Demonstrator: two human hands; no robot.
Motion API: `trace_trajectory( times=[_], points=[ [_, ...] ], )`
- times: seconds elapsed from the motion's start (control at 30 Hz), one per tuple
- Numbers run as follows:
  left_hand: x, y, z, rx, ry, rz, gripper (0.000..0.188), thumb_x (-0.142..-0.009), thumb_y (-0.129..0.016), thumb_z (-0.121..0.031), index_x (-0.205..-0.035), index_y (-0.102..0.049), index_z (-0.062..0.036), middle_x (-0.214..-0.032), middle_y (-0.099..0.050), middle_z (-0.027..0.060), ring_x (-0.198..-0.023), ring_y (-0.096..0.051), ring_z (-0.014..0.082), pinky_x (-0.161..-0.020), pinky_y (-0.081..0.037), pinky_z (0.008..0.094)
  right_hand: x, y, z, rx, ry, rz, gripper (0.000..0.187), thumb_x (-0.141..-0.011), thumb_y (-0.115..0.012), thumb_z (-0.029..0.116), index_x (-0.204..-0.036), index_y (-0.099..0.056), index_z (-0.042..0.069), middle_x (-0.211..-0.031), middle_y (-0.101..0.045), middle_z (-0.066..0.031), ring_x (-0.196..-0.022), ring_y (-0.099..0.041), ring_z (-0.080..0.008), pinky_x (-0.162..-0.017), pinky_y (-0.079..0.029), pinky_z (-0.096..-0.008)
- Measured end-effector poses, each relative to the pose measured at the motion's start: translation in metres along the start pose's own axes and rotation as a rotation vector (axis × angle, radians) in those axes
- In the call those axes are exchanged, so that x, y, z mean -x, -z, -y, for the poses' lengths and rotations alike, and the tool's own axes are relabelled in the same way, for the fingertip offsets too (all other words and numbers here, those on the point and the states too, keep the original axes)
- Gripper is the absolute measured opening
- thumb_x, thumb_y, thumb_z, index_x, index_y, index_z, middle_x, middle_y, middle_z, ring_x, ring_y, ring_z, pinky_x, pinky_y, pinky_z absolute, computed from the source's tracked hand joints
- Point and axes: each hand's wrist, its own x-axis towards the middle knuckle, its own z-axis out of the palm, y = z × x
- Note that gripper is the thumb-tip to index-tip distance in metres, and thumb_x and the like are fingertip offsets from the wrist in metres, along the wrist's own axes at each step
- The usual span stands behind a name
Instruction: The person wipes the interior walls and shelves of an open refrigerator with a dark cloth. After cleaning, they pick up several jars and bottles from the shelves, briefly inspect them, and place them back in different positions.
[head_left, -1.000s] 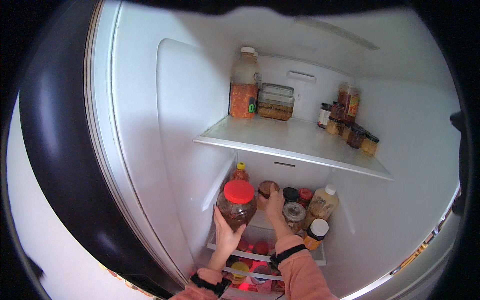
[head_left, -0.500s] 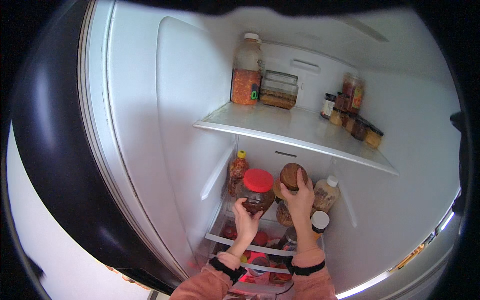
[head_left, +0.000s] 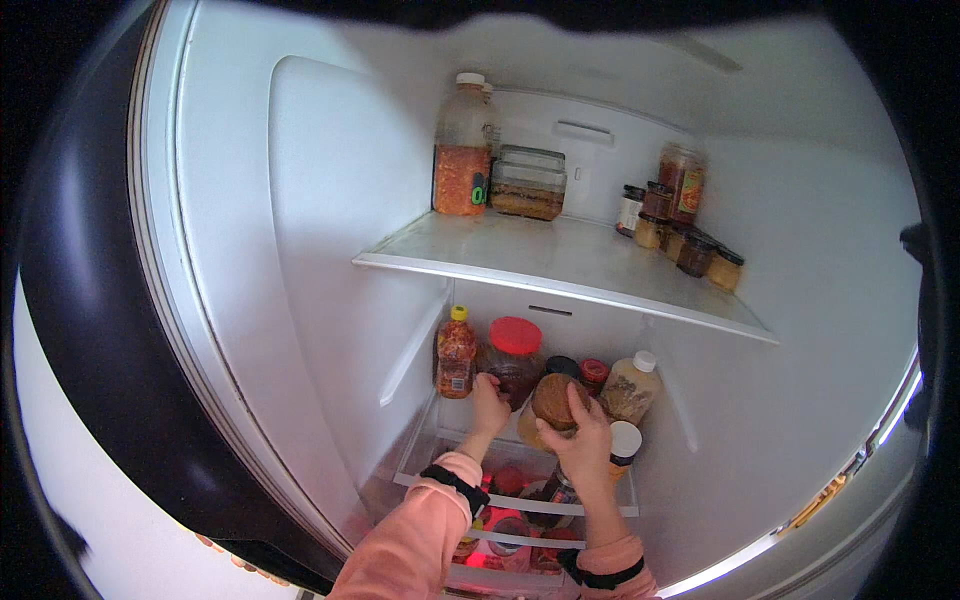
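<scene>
On the lower fridge shelf, a large dark jar with a red lid [head_left: 515, 337] stands upright toward the back. My left hand [head_left: 489, 404] has its curled fingers against the jar's lower front, and part of the grip is hidden. My right hand [head_left: 583, 440] is closed around a jar with a brown lid [head_left: 557, 402], thumb and fingers on either side of the lid. That jar tilts toward me, and its pale body shows just below the lid. Left of the red-lidded jar stands a yellow-capped bottle [head_left: 456, 355] of reddish contents.
Right of my hands are a white-capped bottle [head_left: 633, 388], a white-lidded jar [head_left: 625, 440] and a small red-lidded jar [head_left: 593, 375]. Clear drawers [head_left: 470, 458] lie beneath. Overhead, the upper shelf's front edge [head_left: 570, 291] spans the fridge, carrying several jars and a large bottle [head_left: 462, 165].
The red-lidded jar has moved back onto the shelf beside the yellow-capped bottle. My right hand has lowered the brown-lidded jar toward me, uncovering jars behind it. The view has shifted slightly.
</scene>
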Motion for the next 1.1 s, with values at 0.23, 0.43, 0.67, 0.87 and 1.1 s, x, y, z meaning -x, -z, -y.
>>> trace_trajectory(
  times=[0.23,0.43,0.67,0.87,1.1],
  points=[
    [-0.007,0.023,0.024,0.273,0.185,0.305,0.03,-0.085,-0.05,0.007,-0.112,-0.058,-0.0012,-0.104,-0.062,0.0106,-0.095,-0.058,0.0192,-0.085,-0.047,0.0318,0.017,-0.054,-0.021,0.042,-0.017,0.18,0.072,-0.071,-0.08,0.032,-0.131,-0.054,0.003,-0.119,-0.057,-0.0256,-0.108,-0.058,-0.0409,-0.091,-0.048,-0.0421],
    [0.02,0.057,-0.01,0.192,0.165,0.016,0.017,-0.087,-0.056,0.003,-0.103,-0.063,0.0002,-0.098,-0.066,0.0093,-0.091,-0.061,0.0182,-0.083,-0.048,0.0291,0.03,-0.102,-0.045,-0.109,-0.162,0.333,0.073,-0.077,-0.075,0.035,-0.136,-0.048,0.002,-0.118,-0.053,-0.0297,-0.106,-0.056,-0.0452,-0.089,-0.048,-0.0462],
    [0.038,0.076,-0.061,0.298,0.169,0.043,0.015,-0.094,-0.058,-0.008,-0.106,-0.062,-0.0011,-0.101,-0.064,0.0071,-0.094,-0.058,0.0167,-0.086,-0.045,0.0293,0.021,-0.105,-0.034,0.109,-0.072,0.287,0.075,-0.079,-0.075,0.037,-0.14,-0.044,0.008,-0.131,-0.048,-0.0293,-0.114,-0.054,-0.0444,-0.092,-0.047,-0.045],
    [0.044,0.094,-0.129,0.416,-0.06,-0.011,0.015,-0.096,-0.057,-0.01,-0.108,-0.059,-0.0009,-0.097,-0.062,0.0049,-0.089,-0.058,0.0107,-0.078,-0.047,0.0247,-0.009,0.023,0.059,0.252,0.023,0.282,0.046,-0.087,-0.065,0.042,-0.11,-0.065,0.002,-0.098,-0.066,-0.0187,-0.085,-0.067,-0.0343,-0.069,-0.054,-0.0414],
    [0.069,0.097,-0.215,0.642,-0.225,0.234,0.015,-0.095,-0.058,-0.007,-0.108,-0.058,-0.0013,-0.102,-0.062,0.006,-0.091,-0.061,0.0118,-0.08,-0.049,0.0258,-0.161,0.191,0.087,0.564,0.07,-0.354,0.043,-0.086,-0.069,0.033,-0.109,-0.064,-0.003,-0.104,-0.064,-0.0239,-0.098,-0.063,-0.0365,-0.085,-0.049,-0.0438]
  ],
)
